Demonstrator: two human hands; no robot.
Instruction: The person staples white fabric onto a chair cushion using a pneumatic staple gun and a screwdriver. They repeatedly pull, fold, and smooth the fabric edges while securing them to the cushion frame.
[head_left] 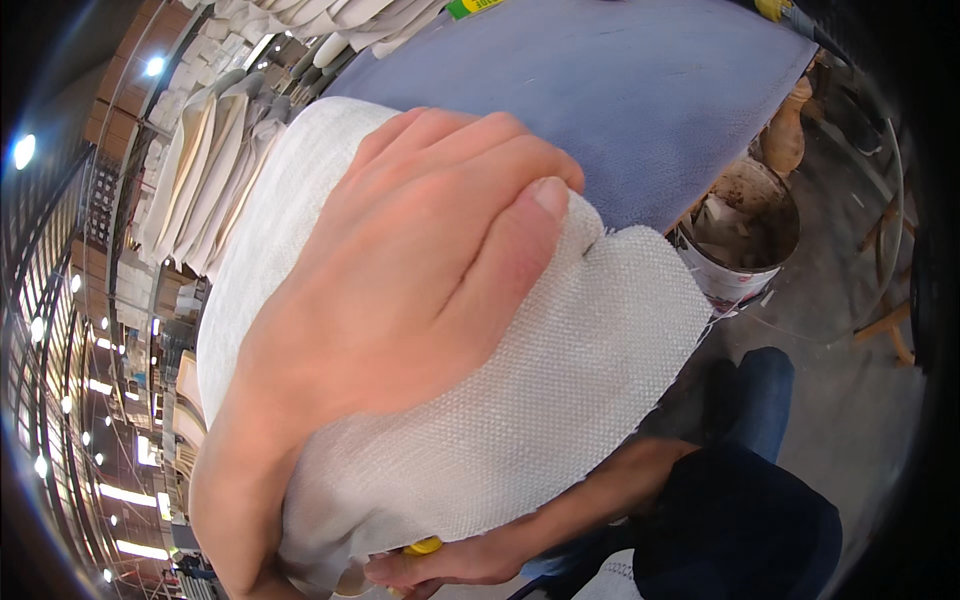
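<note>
A fold of off-white woven cloth [600,330] is being pinched by the left hand [400,270], its thumb pressed in against the forefinger, its back turned to the camera; below, near the cloth's lower edge, the right hand [455,562] is being held with its fingers curled beside a yellow object [423,546]; how firmly that object is being gripped, or what kind it is, cannot be told, most of it being hidden.

The cloth is being spread over a rounded bulk in front of the person, its frayed edge being left loose on the right; for a sound grip, it seems, tension should be shared across several fingers, the weave being watched for skew and the creases near the left wrist being smoothed out; loose threads are better not being pulled.

Farther out, a table [620,90] is being covered by a blue-grey sheet beyond the cloth; a bucket [740,230] with a stained inside is being seen past its right edge, near a turned wooden piece [787,130]; pale layered pieces [210,170] are being shown at the left.
</note>
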